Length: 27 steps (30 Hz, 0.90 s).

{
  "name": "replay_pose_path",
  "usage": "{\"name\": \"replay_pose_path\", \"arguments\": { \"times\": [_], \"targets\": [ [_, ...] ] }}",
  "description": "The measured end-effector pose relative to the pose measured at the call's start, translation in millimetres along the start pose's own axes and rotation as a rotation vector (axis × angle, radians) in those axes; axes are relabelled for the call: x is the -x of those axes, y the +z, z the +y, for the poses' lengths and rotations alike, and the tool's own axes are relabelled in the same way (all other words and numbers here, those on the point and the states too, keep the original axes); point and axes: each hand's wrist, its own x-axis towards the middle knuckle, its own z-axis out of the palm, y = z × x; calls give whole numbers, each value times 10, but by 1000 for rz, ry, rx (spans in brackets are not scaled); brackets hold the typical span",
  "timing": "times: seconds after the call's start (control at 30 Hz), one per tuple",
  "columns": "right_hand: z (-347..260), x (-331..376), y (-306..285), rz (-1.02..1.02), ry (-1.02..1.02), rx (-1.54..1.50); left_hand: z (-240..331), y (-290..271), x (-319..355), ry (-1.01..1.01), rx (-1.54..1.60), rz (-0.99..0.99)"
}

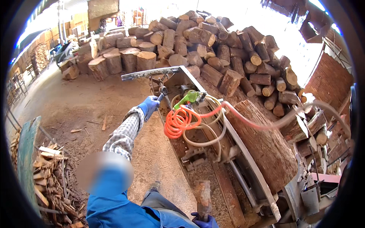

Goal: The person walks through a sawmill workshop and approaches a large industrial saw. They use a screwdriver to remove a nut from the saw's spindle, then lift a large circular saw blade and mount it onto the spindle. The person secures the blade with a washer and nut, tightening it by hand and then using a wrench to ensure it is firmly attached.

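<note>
My left hand, in a blue glove and checkered cuff, reaches forward and is closed around a lever handle at the far end of a long metal machine bed. At the lower edge, my right hand, also gloved in blue, grips the near end of a weathered, rust-brown flat piece; most of this hand is cut off. Between my hands, a coiled orange air hose and a pale hose lie over the machine, beside a bright green air gun.
A thick log lies along the machine's right side. Behind stands a tall pile of cut logs. Split wood is heaped at the left by a green board. A red hose stretches off right.
</note>
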Motion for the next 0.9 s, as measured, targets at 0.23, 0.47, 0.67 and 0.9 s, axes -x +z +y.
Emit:
{"name": "replay_pose_path", "arguments": {
  "times": [0.23,0.47,0.67,0.9],
  "targets": [
    [-297,-257,617,225,123,-135,-565,140,-2017,270,-307,-135],
    [-158,-539,716,464,18,-462,-774,375,-2867,628,-1041,-372],
    [183,-335,811,447,-5,-450,-526,493,-2322,978,-874,-650],
    [477,555,617,408,-280,-593,289,27,-803,-133,181,-621]
  ]
}}
